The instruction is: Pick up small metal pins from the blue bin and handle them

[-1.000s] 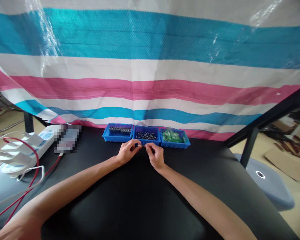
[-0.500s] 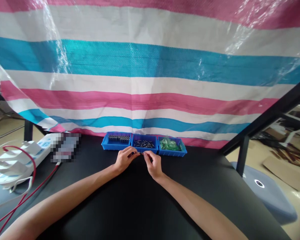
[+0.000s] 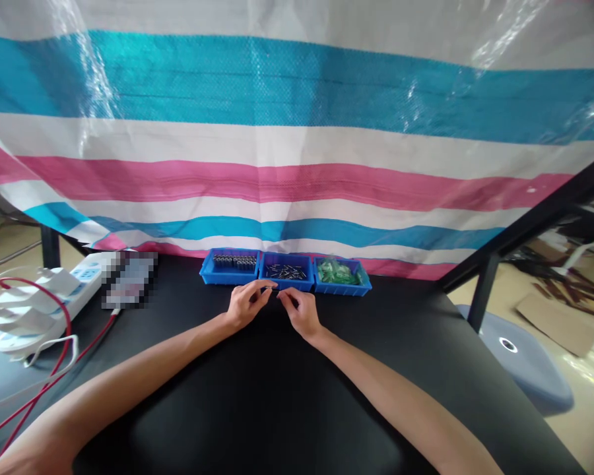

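Observation:
My left hand and my right hand rest on the black table, fingertips nearly meeting just in front of the middle blue bin. Both hands are pinched, with thumb and forefinger together. Something thin and small seems to sit between the fingertips, too small to name. The middle bin holds several small metal pins. The left blue bin holds dark cylindrical parts. The right blue bin holds green pieces in clear bags.
A striped blue, pink and white tarp hangs right behind the bins. A white power strip with plugs and red and white cables lies at the left edge. A black frame leg and a grey stool stand at the right.
The hands stay in front of the middle bin, fingertips slightly farther apart than before. The camera view has tilted a little, shifting the scene upward.

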Demonstrator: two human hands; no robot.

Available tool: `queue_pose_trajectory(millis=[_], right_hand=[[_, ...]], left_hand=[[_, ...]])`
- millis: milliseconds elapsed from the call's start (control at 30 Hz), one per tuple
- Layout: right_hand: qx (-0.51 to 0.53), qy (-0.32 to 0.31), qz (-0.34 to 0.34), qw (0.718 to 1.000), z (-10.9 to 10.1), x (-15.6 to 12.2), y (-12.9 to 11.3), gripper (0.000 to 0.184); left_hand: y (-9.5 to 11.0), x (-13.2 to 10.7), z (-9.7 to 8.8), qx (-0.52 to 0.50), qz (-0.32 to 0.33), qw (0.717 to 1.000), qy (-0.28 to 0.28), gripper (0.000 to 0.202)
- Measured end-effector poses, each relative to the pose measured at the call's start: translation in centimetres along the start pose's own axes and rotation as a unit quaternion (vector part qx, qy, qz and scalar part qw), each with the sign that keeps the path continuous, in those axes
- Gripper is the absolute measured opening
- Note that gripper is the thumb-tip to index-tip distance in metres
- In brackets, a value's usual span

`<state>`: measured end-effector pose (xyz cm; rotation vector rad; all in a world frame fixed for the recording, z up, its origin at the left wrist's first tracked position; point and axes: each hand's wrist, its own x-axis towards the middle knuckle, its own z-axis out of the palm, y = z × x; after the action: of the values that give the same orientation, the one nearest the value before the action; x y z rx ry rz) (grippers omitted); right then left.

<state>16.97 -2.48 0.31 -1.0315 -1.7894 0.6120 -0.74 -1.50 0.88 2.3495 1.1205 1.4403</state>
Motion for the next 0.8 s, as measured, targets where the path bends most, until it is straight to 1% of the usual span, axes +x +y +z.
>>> queue_pose_trajectory(millis=[100, 167, 367, 533, 700, 800], right_hand=[[-0.004, 0.008, -0.001, 1.0, 0.0, 0.0, 0.0, 0.023], [-0.006, 0.014, -0.002, 1.0, 0.0, 0.0, 0.0, 0.023], [0.002, 0.024, 0.001, 1.0, -0.1, 0.0, -0.2, 0.022], [0.009, 0.023, 0.004, 1.0, -0.2, 0.0, -0.3, 0.02], [0.013, 0.025, 0.011, 1.0, -0.2, -0.2, -0.4, 0.021], [0.008, 0.014, 0.005, 1.0, -0.3, -0.3, -0.4, 0.022]], left_hand=[[0.0, -0.1, 0.0, -0.007, -0.023, 1.0, -0.007, 0.02], [-0.1, -0.1, 0.0, -0.014, -0.024, 1.0, -0.006, 0.02], [-0.2, 0.1, 0.1, -0.017, 0.011, 1.0, -0.001, 0.026], [-0.6, 0.0, 0.3, -0.018, 0.033, 0.999, -0.005, 0.024], [-1.1, -0.3, 0.7, -0.005, 0.011, 1.0, 0.021, 0.019], [-1.2, -0.4, 0.8, -0.004, 0.0, 1.0, 0.019, 0.017]])
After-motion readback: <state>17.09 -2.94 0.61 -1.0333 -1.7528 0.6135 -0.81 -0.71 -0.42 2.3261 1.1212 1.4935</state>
